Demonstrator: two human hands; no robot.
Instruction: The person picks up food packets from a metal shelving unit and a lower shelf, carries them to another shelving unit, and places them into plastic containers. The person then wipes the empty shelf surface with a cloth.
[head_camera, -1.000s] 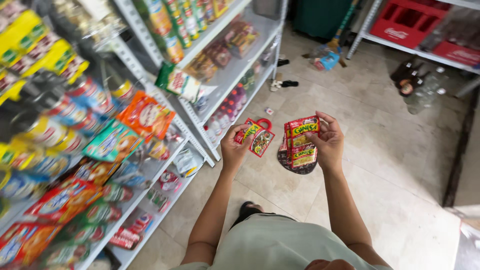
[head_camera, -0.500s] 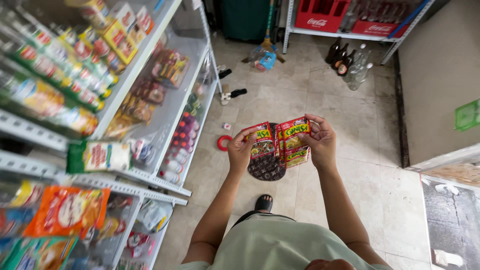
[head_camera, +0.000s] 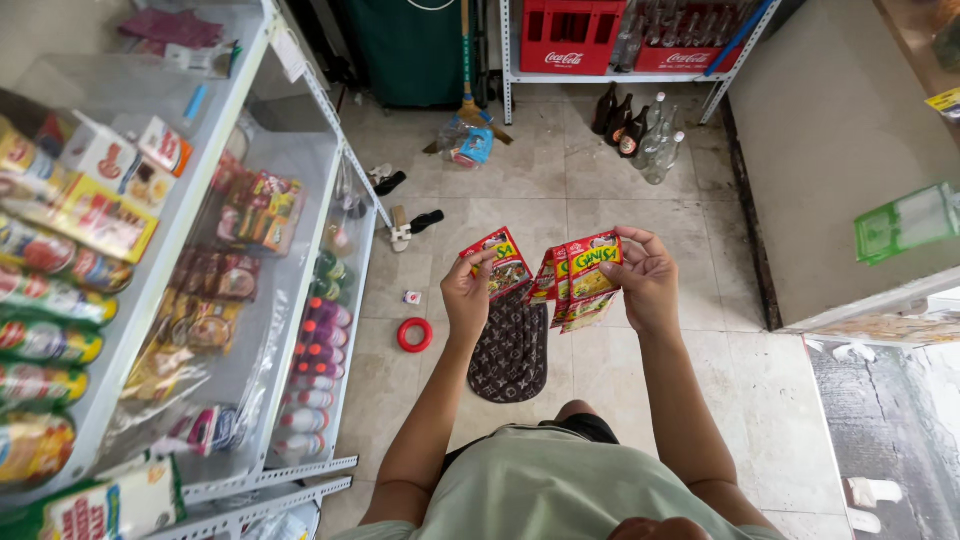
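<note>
The left hand (head_camera: 467, 296) pinches one flat sachet (head_camera: 503, 265), a glossy red and green foil packet with a crinkled edge, between thumb and fingers. The right hand (head_camera: 648, 282) grips a small fan of sachets (head_camera: 578, 280) of the same kind, thin and shiny, with yellow and green print; they overlap and hang a little to 7 o'clock. The single sachet and the fan are near each other but do not touch. Under the hands, on the pale tiled floor (head_camera: 640, 200), lies a dark oval mat (head_camera: 512, 350) with a fine repeated pattern. A red plastic ring (head_camera: 414, 334) lies at 9 o'clock of the mat, just beside it. At 9 o'clock stands a white metal shelf (head_camera: 300, 250) full of soft glossy packets and round cans. At 12 o'clock are glass bottles (head_camera: 640, 130) on the floor and a red crate (head_camera: 570, 35) on a rack.
</note>
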